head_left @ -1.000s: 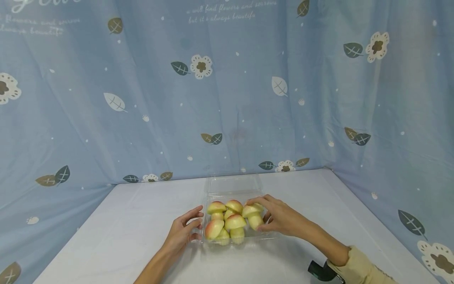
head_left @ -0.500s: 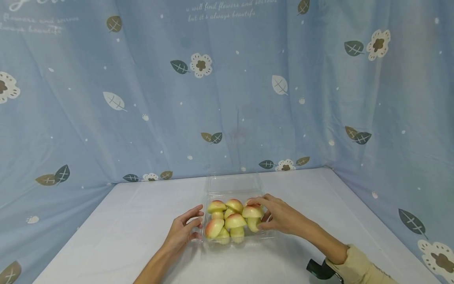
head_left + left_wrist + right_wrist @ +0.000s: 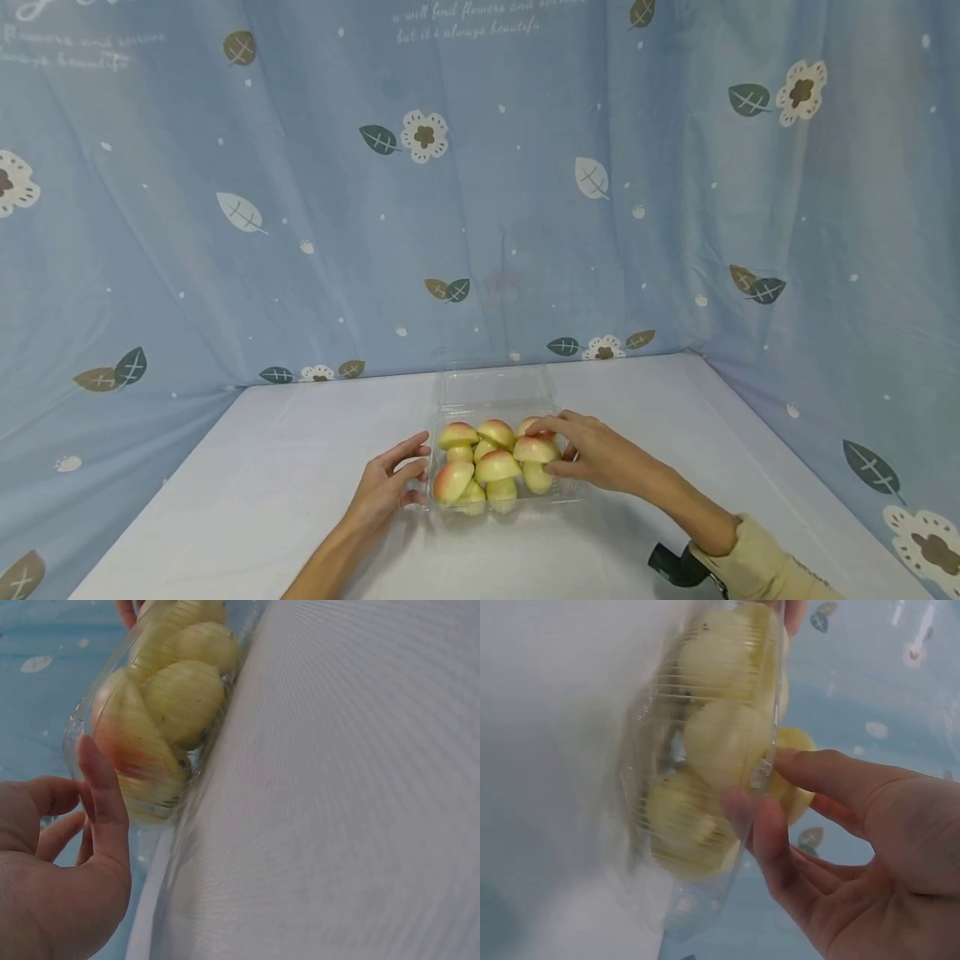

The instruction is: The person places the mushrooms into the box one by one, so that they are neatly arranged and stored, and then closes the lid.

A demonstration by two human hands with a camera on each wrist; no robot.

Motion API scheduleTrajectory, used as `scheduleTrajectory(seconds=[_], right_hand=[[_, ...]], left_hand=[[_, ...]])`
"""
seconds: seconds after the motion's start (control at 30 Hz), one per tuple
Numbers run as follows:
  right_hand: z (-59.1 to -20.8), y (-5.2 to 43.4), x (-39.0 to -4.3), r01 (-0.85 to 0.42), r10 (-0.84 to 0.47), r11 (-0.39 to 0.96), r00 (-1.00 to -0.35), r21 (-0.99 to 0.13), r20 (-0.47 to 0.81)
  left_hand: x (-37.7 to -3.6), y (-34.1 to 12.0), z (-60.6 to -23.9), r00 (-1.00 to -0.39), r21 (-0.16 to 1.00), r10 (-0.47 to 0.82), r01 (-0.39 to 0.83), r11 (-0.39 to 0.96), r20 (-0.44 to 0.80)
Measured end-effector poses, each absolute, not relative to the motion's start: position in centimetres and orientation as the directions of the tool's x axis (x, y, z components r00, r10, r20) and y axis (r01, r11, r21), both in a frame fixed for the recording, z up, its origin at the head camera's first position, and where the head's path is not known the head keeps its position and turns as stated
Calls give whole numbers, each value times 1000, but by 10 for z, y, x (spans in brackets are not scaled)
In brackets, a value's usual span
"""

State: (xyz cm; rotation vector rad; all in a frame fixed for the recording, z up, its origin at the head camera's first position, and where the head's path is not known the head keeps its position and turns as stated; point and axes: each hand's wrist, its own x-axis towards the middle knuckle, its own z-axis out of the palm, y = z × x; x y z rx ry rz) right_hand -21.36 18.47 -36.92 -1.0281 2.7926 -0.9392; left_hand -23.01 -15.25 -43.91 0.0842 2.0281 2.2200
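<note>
A clear plastic clamshell box (image 3: pixel 459 386) stands on the table, its lid folded back. Several mushroom-shaped pieces (image 3: pixel 498 468), yellow-green with reddish caps, fill it in two rows. At the box's left side, my left hand (image 3: pixel 384 485) holds the wall; the left wrist view shows the thumb (image 3: pixel 105 799) on the near face and fingers behind. My right hand (image 3: pixel 603 454) pinches the front-right mushroom-shaped piece (image 3: pixel 537 451) between thumb and fingers. Behind that piece another cap (image 3: pixel 528 426) is partly hidden by the fingers. In the right wrist view, fingers overlap the box's wall.
The white table (image 3: pixel 322 442) extends around the box on both sides. A blue curtain (image 3: pixel 480 208) with flowers and leaves hangs along the back and sides. Beside the right sleeve (image 3: pixel 750 560) is a dark tubular object (image 3: pixel 677 567).
The piece in my right hand has shifted slightly down and its reddish cap has turned toward me. A cap behind it now shows more. The left hand stays at the box's side.
</note>
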Motion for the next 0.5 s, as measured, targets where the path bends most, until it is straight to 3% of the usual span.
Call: scheduleTrajectory(seconds=[0.5], right_hand=[[-361,189,-212,-569,-619,614,-777,-547,114]], left_hand=[[-230,-153,-437,-987,995,153,-57,-88,-43]])
